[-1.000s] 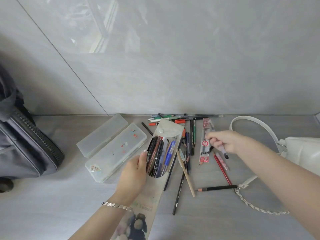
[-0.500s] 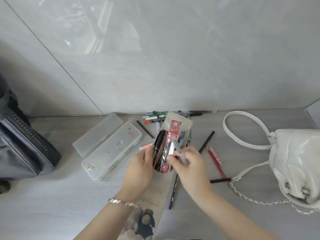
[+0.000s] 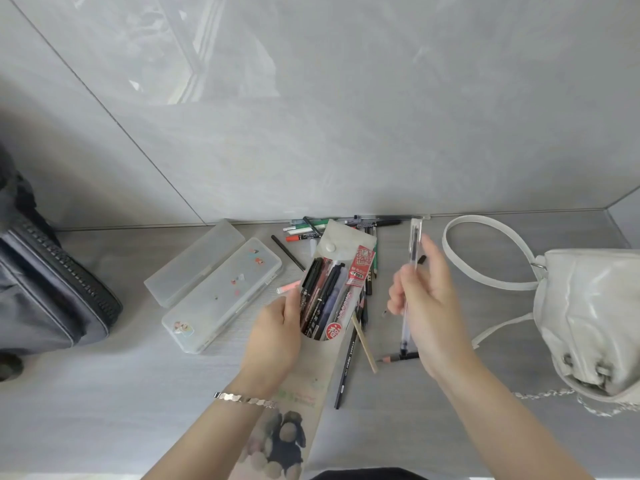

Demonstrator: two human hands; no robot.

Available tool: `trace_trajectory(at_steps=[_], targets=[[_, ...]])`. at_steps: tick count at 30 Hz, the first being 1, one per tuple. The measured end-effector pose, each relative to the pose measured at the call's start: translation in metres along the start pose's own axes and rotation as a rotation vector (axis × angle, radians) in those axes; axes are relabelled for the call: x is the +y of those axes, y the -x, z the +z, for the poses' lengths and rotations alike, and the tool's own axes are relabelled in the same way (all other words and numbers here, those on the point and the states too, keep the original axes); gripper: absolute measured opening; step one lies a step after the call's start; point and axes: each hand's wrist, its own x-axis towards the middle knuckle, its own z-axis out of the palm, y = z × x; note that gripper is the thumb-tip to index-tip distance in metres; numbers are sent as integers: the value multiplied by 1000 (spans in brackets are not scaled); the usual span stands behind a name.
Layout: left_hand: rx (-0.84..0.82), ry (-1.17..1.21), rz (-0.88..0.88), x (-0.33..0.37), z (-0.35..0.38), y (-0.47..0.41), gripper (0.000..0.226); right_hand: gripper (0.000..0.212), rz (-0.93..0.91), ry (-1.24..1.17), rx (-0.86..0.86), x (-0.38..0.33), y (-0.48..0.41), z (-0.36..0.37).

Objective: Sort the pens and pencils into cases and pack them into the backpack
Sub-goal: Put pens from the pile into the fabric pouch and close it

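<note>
Head view: white handbag beside loose pencils.

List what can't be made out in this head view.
- Backpack: cut off by the left edge; its opening is unseen.
- Soft pouch: lower end cut off by the bottom edge; left hand covers one side.
- Clear pen: its middle is hidden by the right hand.
- White handbag: cut off at right.

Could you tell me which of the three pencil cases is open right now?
The soft beige pouch in the left hand: flap up, pens showing. Both frosted plastic boxes lie shut.
</note>
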Motion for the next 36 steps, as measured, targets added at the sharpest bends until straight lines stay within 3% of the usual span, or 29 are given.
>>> trace_trajectory(at_steps=[2, 5, 7, 9, 12, 18, 24, 30, 34, 36], targets=[[-20, -40, -6, -2, 2, 2, 47, 45, -28, -134, -19, -9, -1, 1], [-29, -75, -12, -1, 3, 6, 47, 32, 138, -546, -29, -14, -3, 5], [-45, -77, -7, 0, 4, 8, 46, 26, 192, -677, 11, -14, -3, 9], [-67, -75, -1, 1, 6, 11, 46, 26, 135, -586, 10, -7, 0, 15], [-95, -53, 20, 6, 9, 13, 45, 29, 19, -181, -103, 13, 11, 25], [-93, -61, 47, 12, 9, 14, 45, 84, -269, 363, -157, 31, 12, 18], [-78, -67, 51, 8, 6, 11, 53, 49, -402, 783, -135, 24, 8, 7], [-78, -56, 28, 1, 1, 11, 46, 47, -486, 784, 58, 14, -3, -14], [-147, -96, 46, -3, -5, 9, 53, 62, -376, 732, -119, 9, -21, -25], [-176, -151, 86, -4, -6, 9, 56, 54, -348, 774, -190, 12, -27, -27]])
